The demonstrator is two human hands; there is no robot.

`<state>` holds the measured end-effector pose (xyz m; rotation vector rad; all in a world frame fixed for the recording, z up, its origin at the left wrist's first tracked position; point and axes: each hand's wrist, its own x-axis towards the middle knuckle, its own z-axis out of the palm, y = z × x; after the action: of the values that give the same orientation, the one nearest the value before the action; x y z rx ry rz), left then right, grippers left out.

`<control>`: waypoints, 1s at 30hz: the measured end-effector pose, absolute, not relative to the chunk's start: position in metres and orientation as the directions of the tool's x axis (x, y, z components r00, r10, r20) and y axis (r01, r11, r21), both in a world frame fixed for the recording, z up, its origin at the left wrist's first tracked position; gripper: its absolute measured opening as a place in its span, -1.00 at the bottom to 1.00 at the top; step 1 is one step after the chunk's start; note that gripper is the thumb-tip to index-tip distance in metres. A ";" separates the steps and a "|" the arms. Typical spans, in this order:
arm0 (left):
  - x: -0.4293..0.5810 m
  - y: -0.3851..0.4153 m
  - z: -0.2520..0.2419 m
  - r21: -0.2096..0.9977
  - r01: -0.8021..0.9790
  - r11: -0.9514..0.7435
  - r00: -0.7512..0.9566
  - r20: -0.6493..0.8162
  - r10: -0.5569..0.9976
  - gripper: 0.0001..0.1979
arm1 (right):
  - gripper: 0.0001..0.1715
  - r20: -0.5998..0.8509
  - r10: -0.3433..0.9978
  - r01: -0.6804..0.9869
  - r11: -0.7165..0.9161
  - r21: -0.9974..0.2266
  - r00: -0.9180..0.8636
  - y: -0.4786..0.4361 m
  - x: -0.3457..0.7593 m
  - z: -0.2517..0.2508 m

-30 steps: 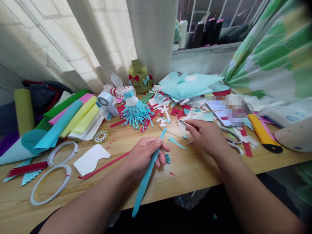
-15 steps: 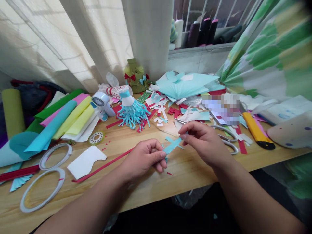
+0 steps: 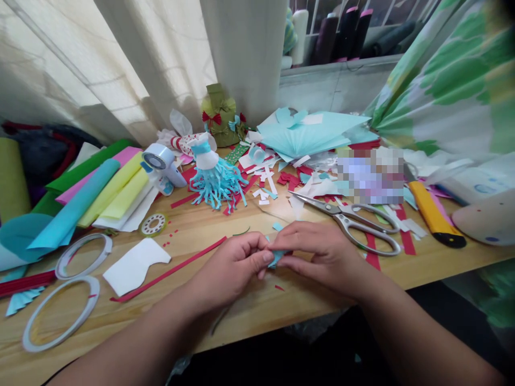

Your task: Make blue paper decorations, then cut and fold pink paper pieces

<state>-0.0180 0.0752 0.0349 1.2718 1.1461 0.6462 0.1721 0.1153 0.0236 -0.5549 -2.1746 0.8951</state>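
The paper strip (image 3: 276, 261) is blue — the scissors (image 3: 337, 210) silver

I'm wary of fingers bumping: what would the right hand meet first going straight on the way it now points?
Most likely the blue paper that the right hand seems to be touching, then the left hand just beyond; exact depth between them is unclear.

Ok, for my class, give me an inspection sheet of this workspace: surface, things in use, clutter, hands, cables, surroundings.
Surface: wooden table, scattered with paper.
Things in use: blue paper, mostly hidden by fingers.
Clutter: scissors and yellow box cutter to the right; tape rolls to the left.
Hands: left hand and right hand close together, both pinching the blue paper.
Cables: nothing seen; a thin dark strand shows near the front edge, unclear what.
Surroundings: curtains and thread spools behind.
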 end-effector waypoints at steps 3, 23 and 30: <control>-0.020 0.075 0.036 0.954 0.181 0.240 0.353 -0.290 0.889 -0.82 | -0.79 0.422 0.650 0.095 0.606 -0.790 -0.632 0.118 0.174 0.022; -0.021 0.067 0.035 0.662 0.589 -0.463 0.275 0.375 0.885 -0.91 | -0.89 0.415 0.715 0.238 0.621 -0.747 -0.563 0.111 0.177 0.035; -0.022 0.069 0.038 0.726 0.598 -0.339 0.235 0.246 0.940 -0.88 | -0.90 0.312 0.758 0.333 0.563 -0.756 -0.573 0.111 0.179 0.037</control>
<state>-0.0221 0.0694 0.0384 2.0245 1.4058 0.9249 0.1785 0.1108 0.0368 -0.8692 -2.1613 0.8655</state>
